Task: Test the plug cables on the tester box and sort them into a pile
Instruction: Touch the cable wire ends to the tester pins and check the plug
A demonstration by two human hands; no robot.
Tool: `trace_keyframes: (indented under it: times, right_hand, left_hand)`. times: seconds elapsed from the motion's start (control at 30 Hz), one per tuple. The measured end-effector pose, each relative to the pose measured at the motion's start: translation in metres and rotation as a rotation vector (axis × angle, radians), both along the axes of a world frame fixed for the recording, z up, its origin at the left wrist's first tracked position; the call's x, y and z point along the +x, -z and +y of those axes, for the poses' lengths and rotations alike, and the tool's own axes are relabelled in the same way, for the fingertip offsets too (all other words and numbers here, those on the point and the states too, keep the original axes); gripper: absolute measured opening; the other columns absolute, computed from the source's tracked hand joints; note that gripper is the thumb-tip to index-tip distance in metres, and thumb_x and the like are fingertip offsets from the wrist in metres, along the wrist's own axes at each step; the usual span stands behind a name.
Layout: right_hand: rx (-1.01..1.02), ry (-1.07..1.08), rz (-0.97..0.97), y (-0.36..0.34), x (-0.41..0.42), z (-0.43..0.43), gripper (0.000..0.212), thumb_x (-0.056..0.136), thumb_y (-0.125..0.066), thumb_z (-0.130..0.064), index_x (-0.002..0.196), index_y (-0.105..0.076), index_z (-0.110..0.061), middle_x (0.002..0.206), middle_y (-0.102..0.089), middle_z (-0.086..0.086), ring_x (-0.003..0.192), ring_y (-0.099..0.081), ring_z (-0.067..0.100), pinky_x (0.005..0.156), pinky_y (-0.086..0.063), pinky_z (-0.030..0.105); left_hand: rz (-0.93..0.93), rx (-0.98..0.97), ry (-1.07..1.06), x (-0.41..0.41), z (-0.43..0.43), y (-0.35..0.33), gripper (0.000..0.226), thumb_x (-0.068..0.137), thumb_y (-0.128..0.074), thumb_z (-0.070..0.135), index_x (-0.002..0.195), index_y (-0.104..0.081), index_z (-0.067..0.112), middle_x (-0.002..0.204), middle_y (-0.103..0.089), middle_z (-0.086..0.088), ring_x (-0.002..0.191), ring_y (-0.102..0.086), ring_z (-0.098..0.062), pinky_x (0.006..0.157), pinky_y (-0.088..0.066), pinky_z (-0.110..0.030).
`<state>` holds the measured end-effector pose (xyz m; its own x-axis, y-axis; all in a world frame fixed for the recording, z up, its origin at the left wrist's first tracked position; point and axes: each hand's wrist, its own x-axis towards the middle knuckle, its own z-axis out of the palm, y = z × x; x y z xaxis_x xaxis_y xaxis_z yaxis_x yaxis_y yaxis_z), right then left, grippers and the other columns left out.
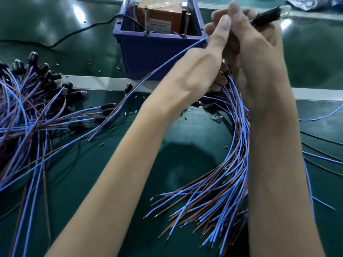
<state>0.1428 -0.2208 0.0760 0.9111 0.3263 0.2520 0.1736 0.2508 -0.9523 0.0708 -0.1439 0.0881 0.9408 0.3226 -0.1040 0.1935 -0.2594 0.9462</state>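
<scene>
My right hand [259, 49] grips a bundle of blue and brown plug cables [235, 145] that hangs from it and fans out onto the green table. My left hand [207, 52] is raised against it, just right of the tester box, and pinches a single cable [148, 75]. That cable's black plug [267, 15] sticks out above my right hand, and its wire trails down to the left. The orange tester box [159, 17] sits inside a blue bin [148, 52]. A pile of cables [31, 112] with black plugs lies at the left.
A black power cord [78, 31] runs left from the bin across the green table [185, 154]. A pale strip [104, 83] crosses the table in front of the bin. Small bits of cut insulation are scattered on it. Loose wires [323, 156] lie at the right edge.
</scene>
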Motion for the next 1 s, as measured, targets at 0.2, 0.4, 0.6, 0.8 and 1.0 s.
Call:
trace_keyframes:
  times: [0.2, 0.4, 0.6, 0.8, 1.0]
  right_hand:
    - [0.035, -0.053, 0.01, -0.007, -0.002, -0.001, 0.03, 0.101, -0.045, -0.021, 0.083, -0.064, -0.008, 0.068, -0.068, 0.002, 0.058, -0.059, 0.013, 0.058, -0.048, 0.024]
    - [0.014, 0.038, 0.018, -0.008, 0.001, -0.003, 0.03, 0.102, -0.041, -0.019, 0.081, -0.061, -0.011, 0.058, -0.064, -0.004, 0.051, -0.052, 0.01, 0.051, -0.04, 0.02]
    - [-0.033, 0.133, 0.104, -0.005, 0.009, -0.013, 0.031, 0.102, -0.043, -0.022, 0.079, -0.059, -0.01, 0.045, -0.051, -0.006, 0.04, -0.039, 0.007, 0.043, -0.029, 0.019]
    - [-0.079, 0.171, 0.151, -0.006, 0.011, -0.015, 0.036, 0.102, -0.043, -0.027, 0.073, -0.061, -0.014, 0.05, -0.054, -0.007, 0.048, -0.044, 0.008, 0.049, -0.034, 0.019]
    - [-0.01, 0.04, 0.144, -0.005, 0.008, -0.013, 0.034, 0.104, -0.04, -0.026, 0.083, -0.061, -0.008, 0.061, -0.056, -0.003, 0.05, -0.045, 0.007, 0.046, -0.036, 0.018]
  left_hand:
    - [-0.138, -0.365, -0.148, 0.007, 0.001, 0.002, 0.061, 0.099, -0.015, 0.059, 0.116, -0.059, 0.02, 0.102, -0.066, -0.001, 0.096, -0.063, -0.014, 0.088, -0.052, -0.035]
    - [-0.304, -0.554, -0.423, 0.002, 0.014, -0.001, 0.038, 0.103, -0.026, 0.044, 0.094, -0.051, 0.017, 0.104, -0.062, -0.003, 0.095, -0.062, -0.014, 0.077, -0.05, -0.028]
    - [-0.545, -0.67, -0.586, 0.001, 0.036, -0.005, 0.027, 0.104, -0.031, 0.024, 0.089, -0.05, 0.014, 0.076, -0.063, 0.003, 0.07, -0.06, -0.009, 0.068, -0.049, -0.022]
    - [-0.511, -0.527, -0.448, -0.001, 0.038, -0.006, 0.034, 0.105, -0.026, 0.02, 0.078, -0.046, 0.014, 0.047, -0.037, 0.011, 0.043, -0.03, -0.007, 0.05, -0.03, -0.021]
    - [-0.21, -0.128, -0.144, 0.002, 0.024, 0.0, 0.054, 0.104, -0.022, 0.045, 0.064, -0.047, 0.018, 0.042, -0.034, 0.013, 0.039, -0.029, -0.005, 0.044, -0.026, -0.019]
